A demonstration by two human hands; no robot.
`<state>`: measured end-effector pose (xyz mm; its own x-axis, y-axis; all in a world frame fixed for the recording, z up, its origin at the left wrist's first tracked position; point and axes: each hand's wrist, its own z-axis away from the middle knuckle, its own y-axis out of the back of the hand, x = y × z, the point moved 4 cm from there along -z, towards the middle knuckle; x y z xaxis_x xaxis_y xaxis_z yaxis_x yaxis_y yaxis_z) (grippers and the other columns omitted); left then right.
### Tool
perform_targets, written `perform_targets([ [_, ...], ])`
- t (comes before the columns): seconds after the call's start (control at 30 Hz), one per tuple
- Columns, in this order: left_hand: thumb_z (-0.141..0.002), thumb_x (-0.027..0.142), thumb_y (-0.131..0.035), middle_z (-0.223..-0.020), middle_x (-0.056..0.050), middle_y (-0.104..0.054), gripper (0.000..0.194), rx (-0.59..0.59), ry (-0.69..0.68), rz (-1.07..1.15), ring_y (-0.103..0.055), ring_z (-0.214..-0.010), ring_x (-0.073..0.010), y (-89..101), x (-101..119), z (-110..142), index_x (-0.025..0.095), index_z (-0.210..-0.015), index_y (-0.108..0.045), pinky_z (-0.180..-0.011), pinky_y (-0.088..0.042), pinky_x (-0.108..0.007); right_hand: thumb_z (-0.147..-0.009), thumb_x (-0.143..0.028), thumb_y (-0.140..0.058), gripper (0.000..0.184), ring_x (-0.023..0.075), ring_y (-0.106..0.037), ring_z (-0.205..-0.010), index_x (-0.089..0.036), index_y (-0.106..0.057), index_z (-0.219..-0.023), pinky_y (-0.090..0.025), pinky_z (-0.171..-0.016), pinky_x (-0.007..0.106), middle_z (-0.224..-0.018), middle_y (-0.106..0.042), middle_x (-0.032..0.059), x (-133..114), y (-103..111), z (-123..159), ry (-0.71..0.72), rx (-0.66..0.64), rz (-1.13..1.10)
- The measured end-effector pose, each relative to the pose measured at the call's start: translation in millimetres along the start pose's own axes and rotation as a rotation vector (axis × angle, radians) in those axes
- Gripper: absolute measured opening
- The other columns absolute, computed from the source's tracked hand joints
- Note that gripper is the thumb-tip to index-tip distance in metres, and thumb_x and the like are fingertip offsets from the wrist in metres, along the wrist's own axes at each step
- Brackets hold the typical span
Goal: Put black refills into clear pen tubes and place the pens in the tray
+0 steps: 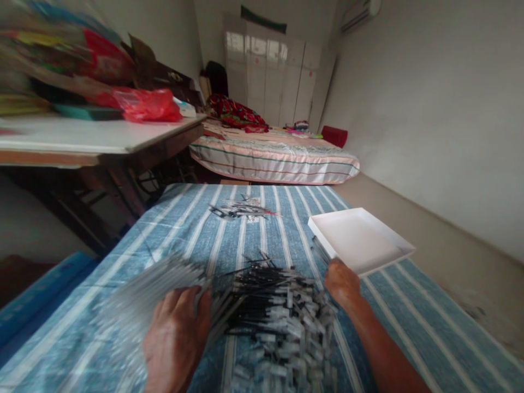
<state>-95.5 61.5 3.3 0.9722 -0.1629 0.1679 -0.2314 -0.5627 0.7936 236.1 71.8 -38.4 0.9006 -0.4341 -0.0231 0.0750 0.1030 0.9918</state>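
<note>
My left hand (178, 333) lies over a blurred heap of clear pen barrels (151, 289), its fingers curled and a barrel seemingly between thumb and forefinger. To its right spreads a pile of black pen refills (257, 286) with whitish, translucent caps or tips (295, 333) at their near end. My right hand (343, 281) is closed beside the left wall of a shallow white box (360, 240). From its fingers a thin, greyish pen (322, 248) points away along that wall. The right fingertips are partly hidden behind the hand.
Blue-and-white striped cloth (196, 218) covers the work surface, with a small bunch of dark sticks (243, 208) at its far side. A white table (82, 139) with a red plastic bag (149, 105) stands at left. A bed (270, 158) lies beyond.
</note>
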Motion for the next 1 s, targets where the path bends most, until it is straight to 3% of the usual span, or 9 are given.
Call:
perform_targets([
  [0.3,-0.086,0.039,-0.041,-0.078,-0.010,-0.065,0.033,0.041,-0.002,0.159,-0.060,-0.072,-0.0241,0.8,9,3,0.015,-0.081,-0.064,-0.067,-0.046,-0.034,-0.079,-0.011,-0.044,0.026,0.0256,-0.066,-0.088,-0.009,-0.067,-0.092,-0.045,-0.072,0.031,-0.092,-0.069,0.0197,-5,10,2,0.036,0.023,0.014],
  [0.4,-0.084,0.038,-0.045,-0.078,-0.009,-0.065,0.030,-0.044,0.039,0.359,-0.061,-0.074,-0.0230,-2.6,14,4,0.016,-0.079,-0.064,-0.069,-0.046,-0.033,-0.080,-0.016,-0.044,0.025,0.0244,-0.066,-0.082,-0.012,-0.066,-0.091,-0.044,-0.067,0.029,-0.086,-0.069,0.0163,-10,14,11,0.071,0.060,-0.023],
  [0.47,-0.080,0.039,-0.050,-0.077,-0.007,-0.066,0.027,-0.149,0.121,0.564,-0.062,-0.073,-0.0220,-5.5,20,6,0.017,-0.079,-0.065,-0.070,-0.046,-0.032,-0.080,-0.020,-0.046,0.021,0.0193,-0.063,-0.072,-0.014,-0.065,-0.087,-0.042,-0.061,0.025,-0.076,-0.068,0.0091,-21,17,24,0.208,0.069,-0.217],
  [0.57,-0.073,0.038,-0.061,-0.082,-0.007,-0.069,0.025,-0.360,0.360,0.928,-0.063,-0.080,-0.0228,-8.0,33,14,0.017,-0.082,-0.068,-0.071,-0.047,-0.030,-0.077,-0.020,-0.049,0.013,0.0094,-0.048,-0.049,-0.015,-0.060,-0.075,-0.033,-0.048,0.019,-0.056,-0.055,-0.0022,-50,22,55,0.502,-0.114,-0.700],
  [0.67,-0.074,0.038,-0.062,-0.085,-0.008,-0.070,0.029,-0.497,0.546,1.416,-0.062,-0.079,-0.0212,-4.6,54,24,0.016,-0.092,-0.068,-0.068,-0.047,-0.029,-0.072,-0.017,-0.050,0.005,0.0056,-0.033,-0.042,-0.016,-0.055,-0.071,-0.022,-0.040,0.018,-0.050,-0.042,-0.0072,-76,25,89,0.601,-0.394,-0.942],
  [0.73,-0.075,0.038,-0.063,-0.084,-0.009,-0.070,0.029,-0.526,0.634,1.685,-0.060,-0.072,-0.0184,-2.2,65,29,0.014,-0.091,-0.068,-0.067,-0.047,-0.029,-0.070,-0.013,-0.050,0.004,0.0052,-0.032,-0.044,-0.016,-0.052,-0.067,-0.021,-0.041,0.017,-0.050,-0.041,-0.0075,-89,28,105,0.639,-0.485,-1.007],
  [0.87,-0.074,0.031,-0.067,-0.075,-0.006,-0.068,0.022,-0.535,0.796,1.830,-0.058,-0.064,-0.0132,-5.2,71,35,0.013,-0.085,-0.068,-0.061,-0.045,-0.024,-0.067,-0.009,-0.050,0.009,0.0048,-0.032,-0.045,-0.016,-0.047,-0.061,-0.021,-0.042,0.017,-0.049,-0.039,-0.0078,-104,24,118,0.685,-0.540,-1.031],
  [1.0,-0.078,0.031,-0.062,-0.067,-0.004,-0.064,0.022,-0.584,0.798,1.859,-0.057,-0.061,-0.0112,-8.5,71,36,0.010,-0.070,-0.064,-0.061,-0.046,-0.022,-0.070,-0.015,-0.055,0.011,0.0042,-0.036,-0.041,-0.015,-0.050,-0.061,-0.023,-0.040,0.016,-0.047,-0.041,-0.0077,-104,15,114,0.715,-0.599,-1.014],
])
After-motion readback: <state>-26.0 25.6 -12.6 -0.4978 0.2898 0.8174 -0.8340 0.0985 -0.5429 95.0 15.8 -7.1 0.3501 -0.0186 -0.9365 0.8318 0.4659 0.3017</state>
